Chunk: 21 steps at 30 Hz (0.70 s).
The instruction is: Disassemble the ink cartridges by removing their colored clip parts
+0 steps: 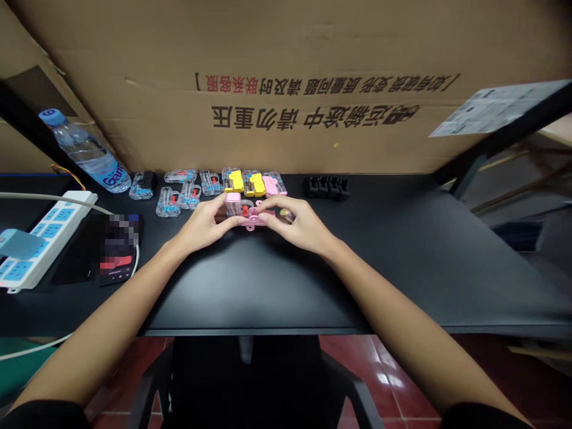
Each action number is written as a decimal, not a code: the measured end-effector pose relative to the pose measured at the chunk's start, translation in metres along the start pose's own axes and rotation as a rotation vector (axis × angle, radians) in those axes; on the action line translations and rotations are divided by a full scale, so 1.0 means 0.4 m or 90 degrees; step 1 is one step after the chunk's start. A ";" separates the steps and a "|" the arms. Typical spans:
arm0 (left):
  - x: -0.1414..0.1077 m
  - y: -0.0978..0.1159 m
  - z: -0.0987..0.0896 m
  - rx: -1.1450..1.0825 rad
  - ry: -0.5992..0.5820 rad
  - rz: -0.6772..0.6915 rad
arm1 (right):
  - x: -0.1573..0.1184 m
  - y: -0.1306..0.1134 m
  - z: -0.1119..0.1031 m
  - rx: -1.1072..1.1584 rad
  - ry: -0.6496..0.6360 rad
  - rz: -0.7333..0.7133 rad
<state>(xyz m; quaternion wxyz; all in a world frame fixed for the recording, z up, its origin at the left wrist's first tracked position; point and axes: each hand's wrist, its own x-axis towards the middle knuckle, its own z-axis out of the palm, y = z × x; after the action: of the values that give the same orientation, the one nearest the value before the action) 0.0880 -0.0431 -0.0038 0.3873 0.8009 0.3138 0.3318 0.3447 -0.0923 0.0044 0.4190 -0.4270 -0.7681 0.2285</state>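
Both hands meet above the black table, holding a small pink and clear plastic piece with a red part inside. My left hand pinches its left end between thumb and fingers, beside a pink-topped clear block. On the other side, my right hand has its thumb and fingertips on the pink part. Just behind the hands stand clear pieces with yellow covers and one with a pink cover. Several clear pieces with red and blue parts lie to the left of them.
A black rack-like part lies behind on the right. At the left are a water bottle, a white power strip, cables and a dark phone-like object. A large cardboard sheet rises behind the table.
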 end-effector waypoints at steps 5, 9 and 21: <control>-0.006 0.005 -0.009 0.064 -0.033 0.082 | -0.005 0.000 -0.016 -0.055 -0.072 0.046; -0.008 0.008 -0.011 0.126 -0.050 0.155 | -0.009 0.005 -0.018 -0.097 -0.121 0.002; -0.008 0.010 -0.006 0.177 -0.022 0.194 | -0.006 -0.009 -0.012 -0.133 -0.103 -0.050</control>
<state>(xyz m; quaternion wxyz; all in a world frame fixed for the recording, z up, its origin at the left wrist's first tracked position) 0.0851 -0.0465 -0.0005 0.2240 0.8904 0.2250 0.3262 0.3476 -0.0965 0.0086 0.3174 -0.4178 -0.8352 0.1649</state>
